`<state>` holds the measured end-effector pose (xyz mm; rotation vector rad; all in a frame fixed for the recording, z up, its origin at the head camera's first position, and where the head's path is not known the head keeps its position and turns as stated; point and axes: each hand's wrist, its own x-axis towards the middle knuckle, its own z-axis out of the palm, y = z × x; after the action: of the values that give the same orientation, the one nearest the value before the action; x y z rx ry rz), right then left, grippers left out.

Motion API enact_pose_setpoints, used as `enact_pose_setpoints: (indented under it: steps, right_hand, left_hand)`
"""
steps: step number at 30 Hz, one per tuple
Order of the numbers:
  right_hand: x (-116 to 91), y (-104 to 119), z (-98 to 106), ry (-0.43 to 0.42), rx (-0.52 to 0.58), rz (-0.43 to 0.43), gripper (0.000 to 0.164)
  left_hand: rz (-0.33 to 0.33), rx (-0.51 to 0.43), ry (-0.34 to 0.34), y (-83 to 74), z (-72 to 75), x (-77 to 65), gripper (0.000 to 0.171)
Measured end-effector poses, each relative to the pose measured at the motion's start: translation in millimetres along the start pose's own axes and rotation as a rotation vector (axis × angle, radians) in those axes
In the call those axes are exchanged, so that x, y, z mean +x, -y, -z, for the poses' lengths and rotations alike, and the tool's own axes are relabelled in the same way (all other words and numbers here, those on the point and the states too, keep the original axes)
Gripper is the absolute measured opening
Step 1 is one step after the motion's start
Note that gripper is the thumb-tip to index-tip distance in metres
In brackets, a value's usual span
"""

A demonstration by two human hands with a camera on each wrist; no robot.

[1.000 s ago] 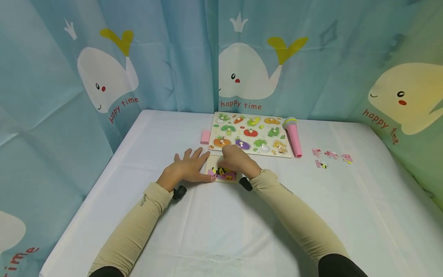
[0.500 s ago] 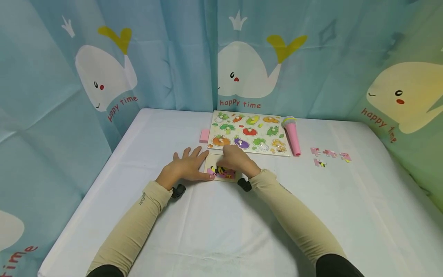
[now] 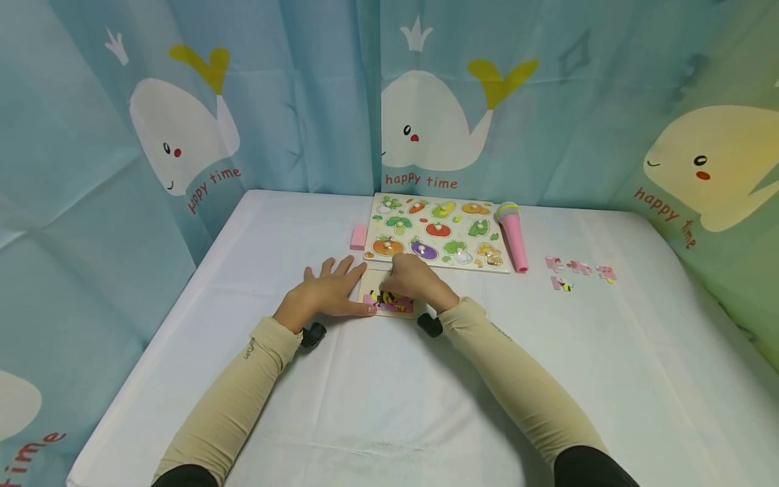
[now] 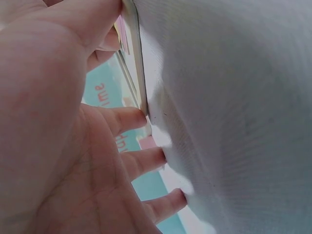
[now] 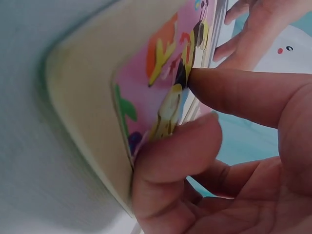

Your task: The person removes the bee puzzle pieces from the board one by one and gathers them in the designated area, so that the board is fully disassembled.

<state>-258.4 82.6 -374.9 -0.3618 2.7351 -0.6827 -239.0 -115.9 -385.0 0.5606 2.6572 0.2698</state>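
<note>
A small wooden jigsaw board (image 3: 367, 287) lies on the white table, with pink bee-picture pieces (image 5: 139, 97) set in its lower part. My left hand (image 3: 325, 295) rests flat beside its left edge, fingers spread and thumb at the near left corner. In the left wrist view the fingertips touch the cloth along the board's edge. My right hand (image 3: 416, 277) is over the board with fingers curled. In the right wrist view its thumb and index finger hold a puzzle piece (image 5: 168, 109) down in the picture. The hand hides the board's upper right part.
Behind the board lies a vegetable peg puzzle (image 3: 418, 238). A pink toy microphone (image 3: 514, 240) lies along its right side, a pink block (image 3: 359, 237) at its left. Several loose jigsaw pieces (image 3: 579, 268) lie farther right. A whale-print curtain (image 3: 304, 135) borders the table.
</note>
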Motion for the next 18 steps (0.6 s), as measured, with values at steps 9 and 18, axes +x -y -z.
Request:
enact_pose_setpoints:
  steps: [9, 18]
  right_hand:
    - [-0.8, -9.6, 2.1, -0.014, 0.108, 0.009, 0.023]
    - [-5.9, -14.8, 4.0, -0.042, 0.168, 0.071, 0.019]
  left_hand:
    - [0.005, 0.004, -0.004, -0.9, 1.1, 0.3, 0.106]
    - [0.017, -0.006, 0.007, -3.4, 0.8, 0.9, 0.106]
